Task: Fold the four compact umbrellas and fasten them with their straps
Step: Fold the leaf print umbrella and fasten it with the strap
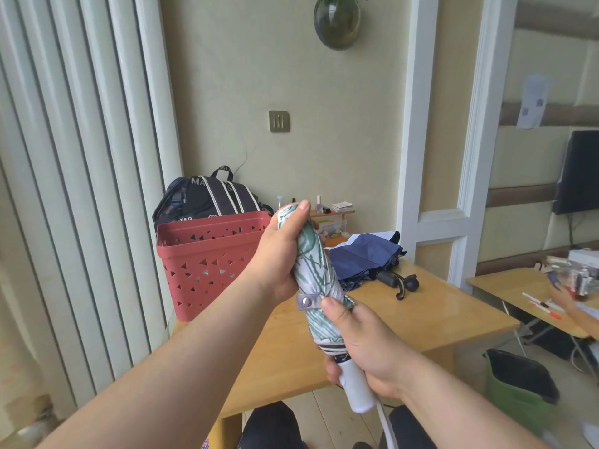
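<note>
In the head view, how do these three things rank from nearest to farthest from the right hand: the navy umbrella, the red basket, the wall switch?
From the right hand, which grips the leaf-print umbrella:
1. Navy umbrella, on the table just behind the hand.
2. Red basket, on the table's far left.
3. Wall switch, high on the back wall.

Only one view here: it sits on your head, looking forward and down past your forearms, close over the near end of the pale wooden table, with the beige back wall straight ahead. Wide-angle, so edges bend.
</note>
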`<state>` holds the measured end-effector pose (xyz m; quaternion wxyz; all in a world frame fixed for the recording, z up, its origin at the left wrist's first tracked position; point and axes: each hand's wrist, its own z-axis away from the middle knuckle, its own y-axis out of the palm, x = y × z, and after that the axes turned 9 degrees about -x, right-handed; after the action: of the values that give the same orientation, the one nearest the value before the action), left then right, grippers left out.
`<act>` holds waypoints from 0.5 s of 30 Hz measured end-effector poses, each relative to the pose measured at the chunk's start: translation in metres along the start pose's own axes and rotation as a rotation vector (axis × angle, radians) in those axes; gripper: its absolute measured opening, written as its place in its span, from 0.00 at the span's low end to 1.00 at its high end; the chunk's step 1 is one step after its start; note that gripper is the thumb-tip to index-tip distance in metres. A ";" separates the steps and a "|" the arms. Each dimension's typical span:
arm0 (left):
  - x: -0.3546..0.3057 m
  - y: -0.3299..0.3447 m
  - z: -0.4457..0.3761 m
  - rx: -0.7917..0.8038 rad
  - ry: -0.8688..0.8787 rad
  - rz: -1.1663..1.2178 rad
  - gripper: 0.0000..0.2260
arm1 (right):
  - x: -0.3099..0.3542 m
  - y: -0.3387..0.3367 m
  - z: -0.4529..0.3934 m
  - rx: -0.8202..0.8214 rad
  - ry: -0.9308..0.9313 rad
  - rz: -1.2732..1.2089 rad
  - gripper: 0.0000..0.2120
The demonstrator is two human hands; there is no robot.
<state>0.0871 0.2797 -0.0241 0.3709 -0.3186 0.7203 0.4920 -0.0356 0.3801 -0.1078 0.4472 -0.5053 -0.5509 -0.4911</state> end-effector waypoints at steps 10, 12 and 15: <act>-0.005 0.000 0.002 0.039 -0.152 0.231 0.07 | -0.012 -0.022 0.009 0.338 0.226 -0.208 0.32; -0.009 0.003 0.003 0.053 -0.131 0.305 0.04 | -0.016 -0.027 0.011 0.392 0.274 -0.195 0.43; -0.010 0.003 0.003 0.006 -0.074 0.112 0.13 | -0.016 -0.025 0.011 0.306 0.190 -0.181 0.44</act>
<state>0.0901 0.2844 -0.0145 0.3702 -0.2582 0.7241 0.5215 -0.0589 0.3894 -0.1268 0.5226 -0.3313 -0.6178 -0.4852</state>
